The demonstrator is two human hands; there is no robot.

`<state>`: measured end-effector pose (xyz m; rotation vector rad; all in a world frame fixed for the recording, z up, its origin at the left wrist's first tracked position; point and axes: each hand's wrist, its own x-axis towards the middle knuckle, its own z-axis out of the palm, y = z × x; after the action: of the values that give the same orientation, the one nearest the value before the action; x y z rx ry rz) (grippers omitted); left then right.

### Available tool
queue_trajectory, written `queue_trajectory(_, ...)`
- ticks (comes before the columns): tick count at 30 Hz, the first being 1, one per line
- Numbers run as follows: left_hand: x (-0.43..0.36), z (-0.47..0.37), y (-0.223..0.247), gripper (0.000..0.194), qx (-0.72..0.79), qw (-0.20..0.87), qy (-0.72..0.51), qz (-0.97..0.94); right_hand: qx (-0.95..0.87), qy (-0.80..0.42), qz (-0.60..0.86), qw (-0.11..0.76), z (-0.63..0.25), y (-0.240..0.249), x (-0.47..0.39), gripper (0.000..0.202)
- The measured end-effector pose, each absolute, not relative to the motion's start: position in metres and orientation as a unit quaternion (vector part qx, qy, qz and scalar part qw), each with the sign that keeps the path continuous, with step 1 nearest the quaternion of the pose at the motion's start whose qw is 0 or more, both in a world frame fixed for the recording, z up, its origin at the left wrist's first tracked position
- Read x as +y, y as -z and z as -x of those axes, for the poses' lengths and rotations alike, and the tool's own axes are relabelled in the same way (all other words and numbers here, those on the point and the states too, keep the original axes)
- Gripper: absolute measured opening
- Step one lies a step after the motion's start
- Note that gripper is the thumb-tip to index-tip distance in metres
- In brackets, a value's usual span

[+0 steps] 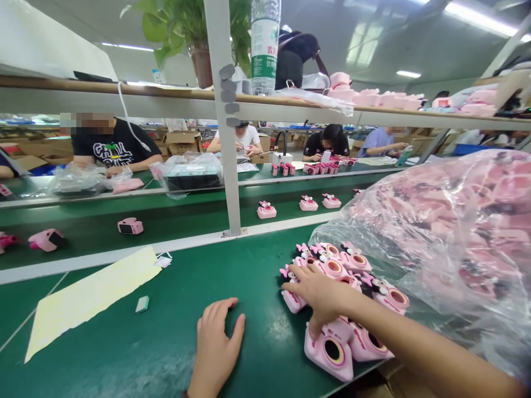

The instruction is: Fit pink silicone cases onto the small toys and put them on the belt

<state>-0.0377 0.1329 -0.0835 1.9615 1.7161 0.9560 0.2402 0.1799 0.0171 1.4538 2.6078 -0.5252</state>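
Resting on a heap of pink toy cameras, the right hand has its fingers spread and curled over the glossy moulded shells, gripping none outright. Round lens rings and little bow ears poke out around it. Left of the heap, the left hand lies flat, fingers slightly apart, on the green mat. Right of the heap bulges a crinkly clear plastic bag stuffed with more. Further left lies a pale yellow sheet.
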Motion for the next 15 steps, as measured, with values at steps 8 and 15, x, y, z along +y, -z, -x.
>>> queue_trajectory(8, 0.13, 0.035, 0.078, 0.024, 0.594, 0.149, -0.348, -0.71, 0.862, 0.136, -0.487, 0.02, -0.229, -0.011, 0.185, 0.031)
queue_trajectory(15, 0.128, 0.034, 0.076, 0.025, 0.587, 0.151, -0.338, -0.72, 0.861, 0.115, -0.491, -0.063, -0.224, 0.007, 0.168, 0.047)
